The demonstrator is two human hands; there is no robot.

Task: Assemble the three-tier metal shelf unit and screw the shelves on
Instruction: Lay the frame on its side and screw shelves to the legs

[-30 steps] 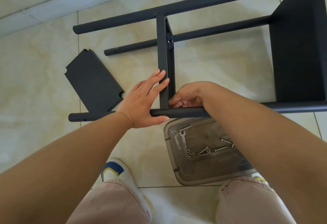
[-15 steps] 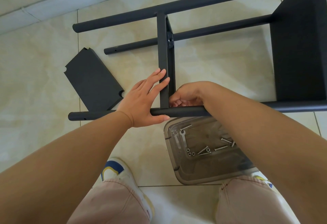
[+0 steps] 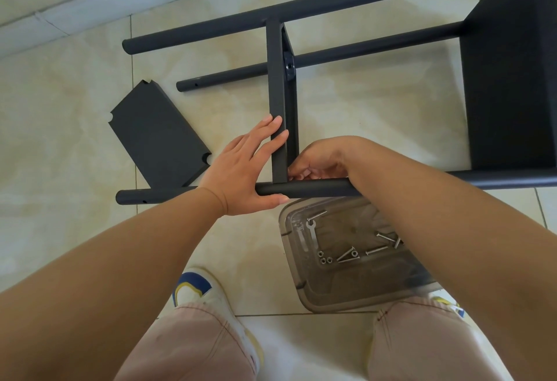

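Nothing has shifted: left hand [image 3: 244,175], fingers straight, presses the middle shelf [image 3: 278,103] and near pole [image 3: 313,190]; right hand [image 3: 316,160] curls at their joint, its hold hidden. Beige floor tiles [image 3: 69,127] bear the loose shelf [image 3: 156,133] and a clear screw tub [image 3: 346,296].

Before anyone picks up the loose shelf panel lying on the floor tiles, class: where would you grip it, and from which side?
Probably the loose shelf panel by its long left edge, coming from the open floor: it lies flat, and its near corner is tucked under the front pole.
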